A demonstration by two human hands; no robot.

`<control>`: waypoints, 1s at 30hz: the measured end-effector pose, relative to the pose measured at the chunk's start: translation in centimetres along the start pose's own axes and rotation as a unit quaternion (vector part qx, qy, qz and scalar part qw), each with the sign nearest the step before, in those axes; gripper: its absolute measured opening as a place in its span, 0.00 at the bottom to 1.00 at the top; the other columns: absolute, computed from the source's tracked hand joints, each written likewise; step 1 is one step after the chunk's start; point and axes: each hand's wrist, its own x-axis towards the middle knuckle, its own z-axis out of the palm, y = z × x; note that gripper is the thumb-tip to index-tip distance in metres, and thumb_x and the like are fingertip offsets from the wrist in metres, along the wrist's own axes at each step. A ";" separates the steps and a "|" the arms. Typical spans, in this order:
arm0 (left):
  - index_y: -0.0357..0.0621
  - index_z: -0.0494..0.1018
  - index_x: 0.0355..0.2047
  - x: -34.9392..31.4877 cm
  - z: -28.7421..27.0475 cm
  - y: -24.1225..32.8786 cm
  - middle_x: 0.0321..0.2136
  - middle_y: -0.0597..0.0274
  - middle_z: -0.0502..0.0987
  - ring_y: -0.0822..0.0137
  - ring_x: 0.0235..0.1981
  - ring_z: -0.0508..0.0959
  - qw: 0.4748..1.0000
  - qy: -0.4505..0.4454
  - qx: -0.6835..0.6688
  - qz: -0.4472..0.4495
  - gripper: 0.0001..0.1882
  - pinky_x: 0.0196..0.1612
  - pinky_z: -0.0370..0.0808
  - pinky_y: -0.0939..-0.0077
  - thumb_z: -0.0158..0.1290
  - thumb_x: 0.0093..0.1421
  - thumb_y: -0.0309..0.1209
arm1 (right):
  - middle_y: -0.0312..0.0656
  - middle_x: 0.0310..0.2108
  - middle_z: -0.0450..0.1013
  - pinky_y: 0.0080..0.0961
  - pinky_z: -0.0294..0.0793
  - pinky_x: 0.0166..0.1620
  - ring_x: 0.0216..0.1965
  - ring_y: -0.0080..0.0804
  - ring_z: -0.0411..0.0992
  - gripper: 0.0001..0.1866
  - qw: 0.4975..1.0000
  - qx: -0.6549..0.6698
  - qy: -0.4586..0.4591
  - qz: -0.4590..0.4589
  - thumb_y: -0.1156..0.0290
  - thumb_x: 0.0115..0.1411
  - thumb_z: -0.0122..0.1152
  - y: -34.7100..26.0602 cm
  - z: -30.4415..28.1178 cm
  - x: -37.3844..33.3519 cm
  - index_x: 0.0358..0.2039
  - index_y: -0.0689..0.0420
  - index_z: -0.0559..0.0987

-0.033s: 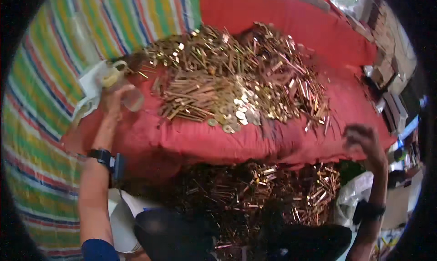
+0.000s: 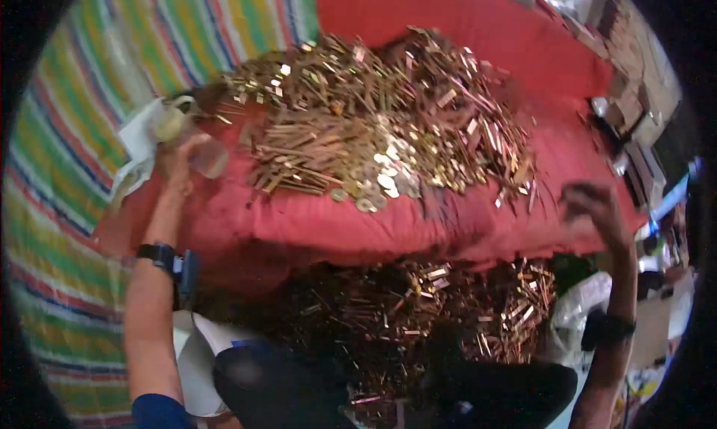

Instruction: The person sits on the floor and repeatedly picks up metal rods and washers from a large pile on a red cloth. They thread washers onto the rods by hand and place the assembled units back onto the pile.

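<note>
At the left side of the red cloth (image 2: 299, 231), my left hand (image 2: 178, 160) is closed round a clear, roundish container (image 2: 209, 158); motion blur hides its exact kind. A pale yellow rounded thing (image 2: 172, 126) sits just beyond the fingers, beside a white plastic bag (image 2: 136, 167). Over the cloth's right side hangs my right hand (image 2: 594, 206), somewhat blurred, fingers bent and apart with nothing visible in them. Between the hands lies a heap of metal bolts (image 2: 302, 151) and rods, with shiny round washers (image 2: 386, 171) at its near middle.
Below the cloth's front edge, more metal pieces (image 2: 418, 309) are piled near my knees. A striped sheet (image 2: 67, 205) covers the left side. A white container (image 2: 200, 362) stands by my left leg, a clear plastic bag (image 2: 586, 309) by my right arm. Boxes (image 2: 642, 171) line the right.
The whole view has shifted slightly, so the heap and cloth appear a little farther left and up. Both hands keep nearly the same pose.
</note>
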 end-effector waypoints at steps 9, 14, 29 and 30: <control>0.32 0.80 0.54 4.8 -2.3 -6.1 0.55 0.55 0.81 0.63 0.56 0.80 0.976 -0.157 0.135 0.070 0.18 0.62 0.76 0.67 0.57 0.68 0.31 | 0.40 0.34 0.83 0.28 0.82 0.42 0.34 0.29 0.81 0.16 0.979 -0.047 -0.123 -0.156 0.68 0.68 0.65 3.0 1.5 3.3 0.49 0.67 0.83; 0.31 0.82 0.50 3.9 -1.8 -4.2 0.53 0.57 0.83 0.62 0.58 0.79 0.978 -0.082 0.193 0.020 0.15 0.66 0.72 0.67 0.49 0.72 0.28 | 0.42 0.37 0.82 0.28 0.81 0.40 0.35 0.30 0.82 0.17 0.984 -0.041 -0.097 -0.145 0.67 0.69 0.65 8.5 4.6 2.6 0.48 0.69 0.82; 0.37 0.84 0.33 -0.5 2.2 -1.6 0.32 0.65 0.82 0.71 0.33 0.79 0.950 0.135 0.232 0.162 0.20 0.37 0.78 0.73 0.75 0.50 0.41 | 0.43 0.32 0.83 0.29 0.80 0.43 0.37 0.31 0.82 0.16 0.996 -0.007 -0.072 -0.051 0.65 0.67 0.65 9.6 7.3 6.3 0.42 0.69 0.83; 0.36 0.84 0.33 -0.6 2.1 -2.5 0.31 0.66 0.81 0.72 0.32 0.78 0.956 0.130 0.229 0.127 0.22 0.36 0.76 0.74 0.75 0.50 0.43 | 0.43 0.33 0.83 0.29 0.80 0.44 0.38 0.31 0.82 0.16 0.997 -0.010 -0.064 -0.037 0.65 0.67 0.65 9.9 7.4 6.2 0.43 0.69 0.83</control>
